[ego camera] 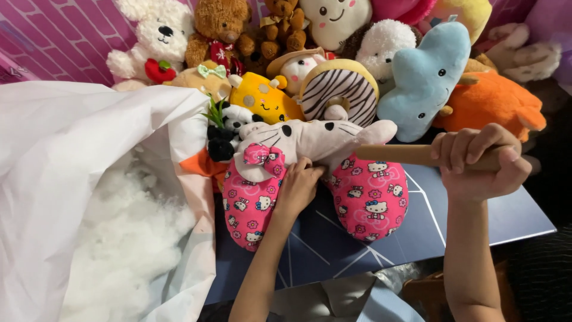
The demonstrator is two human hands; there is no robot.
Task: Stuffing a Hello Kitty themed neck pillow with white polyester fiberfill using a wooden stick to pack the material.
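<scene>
The pink neck pillow (369, 197) lies on the blue surface (512, 214); the left hand (298, 188) is pressed on its inner seam, grip narrow; a wooden stick (405, 154) is clenched by the right hand (476, 164). The fabric could be torn if the stick is pushed too hard; the fingers (307, 170) nearby could be poked.

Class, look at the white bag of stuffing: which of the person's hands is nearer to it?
Left. The left hand rests on the pink neck pillow, just right of the white bag of stuffing; the right hand, gripping a wooden stick, is much farther right.
</scene>
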